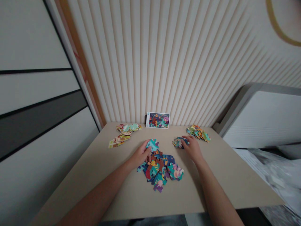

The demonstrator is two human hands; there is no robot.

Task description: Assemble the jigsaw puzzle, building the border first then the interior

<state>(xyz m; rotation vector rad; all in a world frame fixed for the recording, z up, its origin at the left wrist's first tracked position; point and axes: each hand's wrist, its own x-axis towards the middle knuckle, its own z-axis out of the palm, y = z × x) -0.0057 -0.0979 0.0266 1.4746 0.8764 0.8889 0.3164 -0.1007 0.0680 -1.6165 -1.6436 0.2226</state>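
A partly joined patch of colourful jigsaw pieces (162, 168) lies in the middle of the beige table (211, 185). My left hand (141, 154) rests on its upper left edge, fingers curled around a teal piece (152, 145). Over to the right, my right hand (192, 147) reaches into a small heap of loose pieces (178, 142), its fingers bent over them; what they grip is hidden.
More loose pieces lie in heaps at the back left (128, 128), left (117, 141) and back right (198, 132). A reference picture card (157, 120) leans against the ribbed wall. A grey-white bed (265, 119) stands right of the table.
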